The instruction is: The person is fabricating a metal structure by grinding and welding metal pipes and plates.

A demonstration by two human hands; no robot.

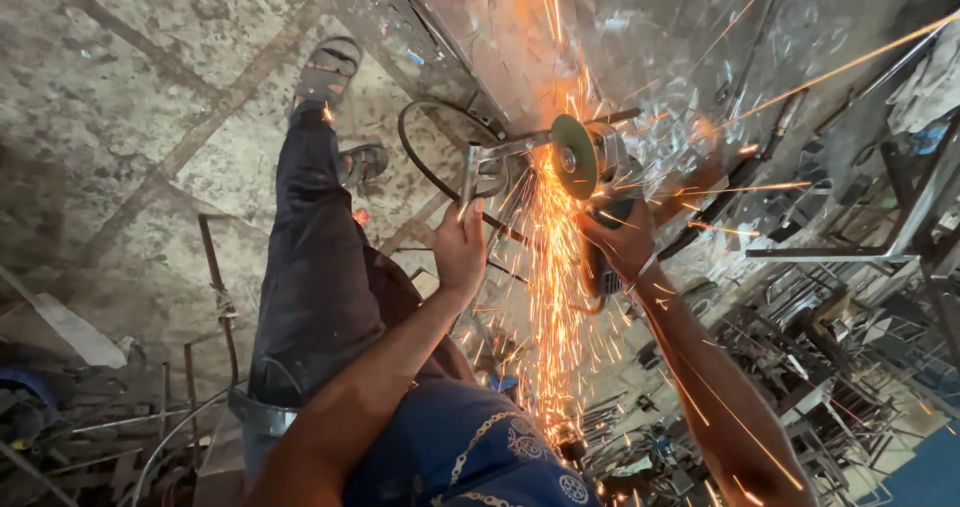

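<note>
The left hand [462, 239] was closed around a bent metal piece [478, 170], and the right hand [622, 239] gripped the body of an angle grinder [597, 172]. The grinder's disc [572, 157] met the metal just beside the left hand, throwing orange sparks [553, 297] downward. Beyond lay a concrete floor [120, 97] and scrap metal frames [830, 307].

A shower of sparks [555, 297] veils the spot where the grinder's disc [574, 156] meets the metal piece [490, 167], so the contact cannot be made out. The right hand [622, 239] covers most of the grinder body [605, 217]. The left hand [460, 247] hides the lower end of the piece. The scrap pile [830, 347] at right blurs into tangle, cut off by the edge.
</note>
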